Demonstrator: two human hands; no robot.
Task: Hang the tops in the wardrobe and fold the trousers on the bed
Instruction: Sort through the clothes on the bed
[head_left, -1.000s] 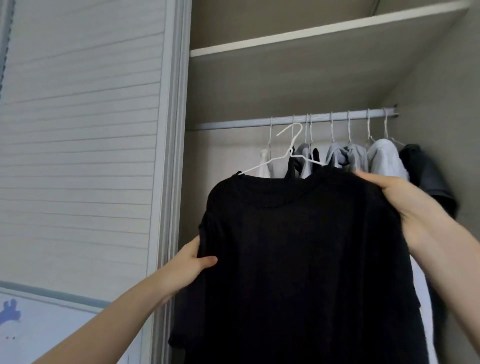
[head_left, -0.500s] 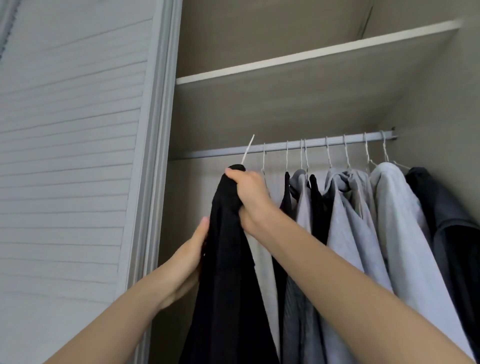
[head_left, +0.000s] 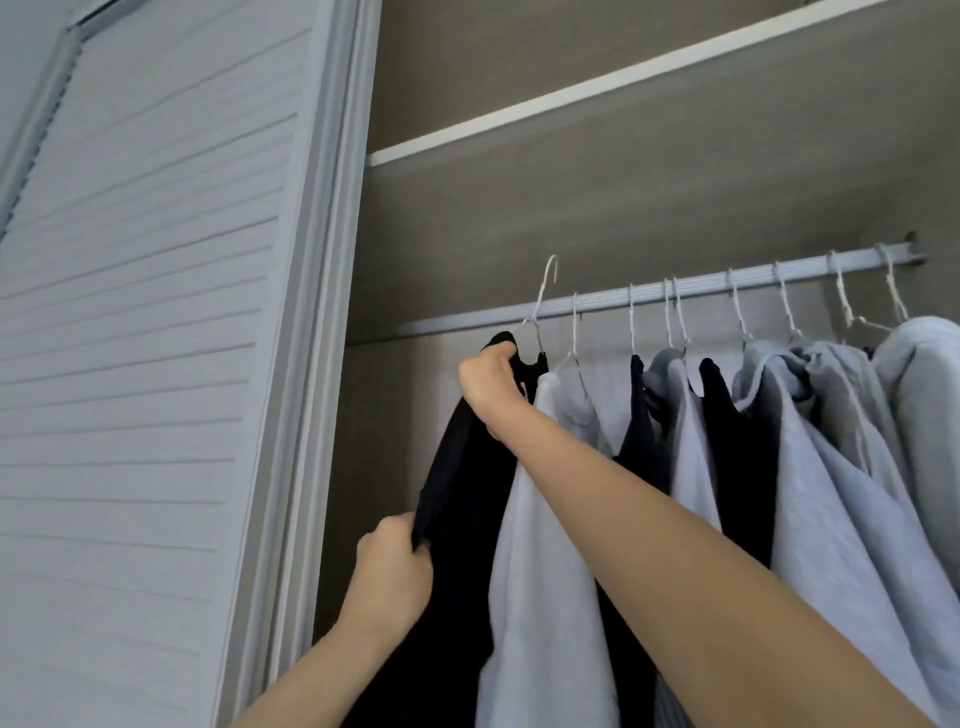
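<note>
A black top (head_left: 462, 499) on a white wire hanger (head_left: 543, 291) is held up at the left end of the wardrobe rail (head_left: 649, 299). The hanger's hook rises in front of the rail; whether it rests on the rail I cannot tell. My right hand (head_left: 491, 387) grips the top's collar and shoulder just under the hook. My left hand (head_left: 392, 569) pinches the top's lower edge or sleeve, lower and to the left. Right of it hang several grey and dark tops (head_left: 779, 441) on white hangers.
A louvred white sliding door (head_left: 145, 338) and its frame stand close on the left. A wardrobe shelf (head_left: 597, 96) runs above the rail. The wardrobe's back panel (head_left: 374, 415) shows left of the black top.
The black top has turned edge-on and gone up and into the wardrobe, its hook now level with the rail. My left hand has moved down and now pinches the fabric.
</note>
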